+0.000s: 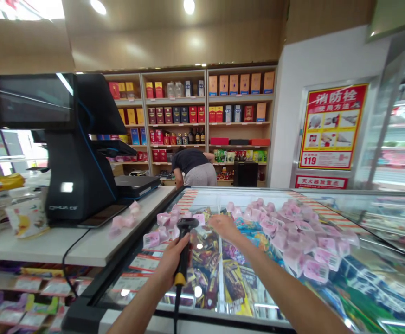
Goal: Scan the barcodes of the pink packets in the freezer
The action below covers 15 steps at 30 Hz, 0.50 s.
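My left hand is wrapped round the handle of a black barcode scanner, which stands upright with its head at the top and a cord hanging below. Just right of the scanner's head, my right hand has its fingers bent round the edge of a small pink cup with a label; the fingertips are partly hidden. Many similar pink cups lie heaped on the freezer's glass top to the right. A smaller group of pink cups is left of the scanner.
Under the glass, the chest freezer holds packaged goods. A black checkout terminal stands on the white counter at left, near a few loose pink cups. Beyond the freezer, another person bends before shelves of boxes.
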Available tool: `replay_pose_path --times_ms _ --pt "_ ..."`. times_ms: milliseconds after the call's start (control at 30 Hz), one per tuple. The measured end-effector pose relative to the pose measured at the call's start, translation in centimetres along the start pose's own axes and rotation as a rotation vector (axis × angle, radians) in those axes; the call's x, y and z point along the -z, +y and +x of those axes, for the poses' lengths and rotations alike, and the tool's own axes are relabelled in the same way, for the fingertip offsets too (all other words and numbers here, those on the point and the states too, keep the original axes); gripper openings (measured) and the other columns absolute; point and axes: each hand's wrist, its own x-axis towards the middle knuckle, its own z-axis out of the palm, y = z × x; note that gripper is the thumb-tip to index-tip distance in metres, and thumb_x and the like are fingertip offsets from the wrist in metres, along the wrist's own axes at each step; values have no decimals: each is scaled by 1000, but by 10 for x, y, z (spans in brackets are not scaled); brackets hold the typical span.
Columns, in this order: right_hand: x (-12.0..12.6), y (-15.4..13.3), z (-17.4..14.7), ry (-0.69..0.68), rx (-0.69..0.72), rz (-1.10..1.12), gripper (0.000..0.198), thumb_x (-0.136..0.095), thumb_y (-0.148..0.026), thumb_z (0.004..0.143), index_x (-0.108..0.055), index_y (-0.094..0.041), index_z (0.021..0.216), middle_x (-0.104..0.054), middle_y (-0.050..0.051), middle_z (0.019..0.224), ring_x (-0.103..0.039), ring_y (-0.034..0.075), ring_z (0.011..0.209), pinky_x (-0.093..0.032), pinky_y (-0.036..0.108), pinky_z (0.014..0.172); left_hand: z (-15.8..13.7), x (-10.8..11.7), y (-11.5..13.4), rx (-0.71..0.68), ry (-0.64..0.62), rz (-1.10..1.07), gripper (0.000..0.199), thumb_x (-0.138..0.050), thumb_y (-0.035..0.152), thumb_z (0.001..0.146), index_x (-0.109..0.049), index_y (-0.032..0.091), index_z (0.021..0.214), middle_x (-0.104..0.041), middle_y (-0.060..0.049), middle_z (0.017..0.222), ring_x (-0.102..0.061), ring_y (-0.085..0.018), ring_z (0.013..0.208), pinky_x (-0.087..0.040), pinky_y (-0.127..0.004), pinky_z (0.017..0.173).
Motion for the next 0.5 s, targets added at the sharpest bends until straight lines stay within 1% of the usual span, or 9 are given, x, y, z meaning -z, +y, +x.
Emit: replay_pose_path --times_ms 67,100,133,200,267,333,400,433,500 --pt "9 12 21 59 12 -339 35 -42 -37 73 -58 -19 98 -55 9 103 -45 23 98 -33 34 81 -5 18 10 -35 57 8 17 -57 30 68 -51 14 68 -54 2 52 -46 -5 38 -36 -15 34" --pt "13 18 32 77 15 -466 36 -43 -36 72 -55 -20 102 -51 10 109 -41 25 103 -31 37 82 -7 25 14 -39 98 22 16 -57 29 69 -51 14 68 -54 2 52 -46 -5 38 -37 -15 35" --pt "15 25 43 82 27 -567 37 -43 -36 72 -52 -22 105 -48 11 113 -38 26 106 -29 40 83 -8 30 18 -43 134 25 15 -57 27 69 -52 13 69 -55 1 53 -48 -6 40 -38 -15 36" --pt "17 41 66 70 63 -706 38 -43 -35 73 -49 -23 108 -41 12 120 -32 28 110 -25 45 85 -8 37 24 -30 160 62 14 -58 26 67 -54 13 70 -55 1 51 -48 -6 40 -40 -15 37" --pt "18 58 86 34 40 -779 38 -44 -33 74 -47 -22 110 -39 13 121 -32 29 111 -24 47 85 -4 41 29 -19 185 107 16 -62 26 64 -55 13 70 -56 0 52 -48 -6 40 -40 -15 37" --pt "20 77 101 -43 -25 -796 34 -44 -29 74 -50 -20 106 -44 14 114 -40 28 105 -29 45 81 2 45 35 0 201 159 20 -64 30 61 -56 14 69 -56 0 52 -48 -7 41 -40 -16 37" --pt "23 93 107 -126 -49 -778 29 -41 -23 75 -54 -17 100 -50 15 104 -50 25 92 -36 38 74 5 49 44 34 183 211 24 -65 36 59 -56 15 69 -56 1 50 -49 -8 43 -40 -16 38" --pt "26 100 106 -157 -29 -767 28 -41 -21 75 -55 -17 98 -51 14 100 -53 22 87 -37 35 70 4 51 50 47 175 231 25 -64 37 59 -56 16 69 -55 1 50 -49 -8 43 -39 -16 38" --pt "33 111 99 -207 56 -758 26 -39 -18 75 -56 -17 94 -53 11 95 -56 20 80 -38 30 66 1 56 62 47 184 262 26 -65 38 58 -56 16 71 -55 2 52 -49 -8 45 -38 -15 39"
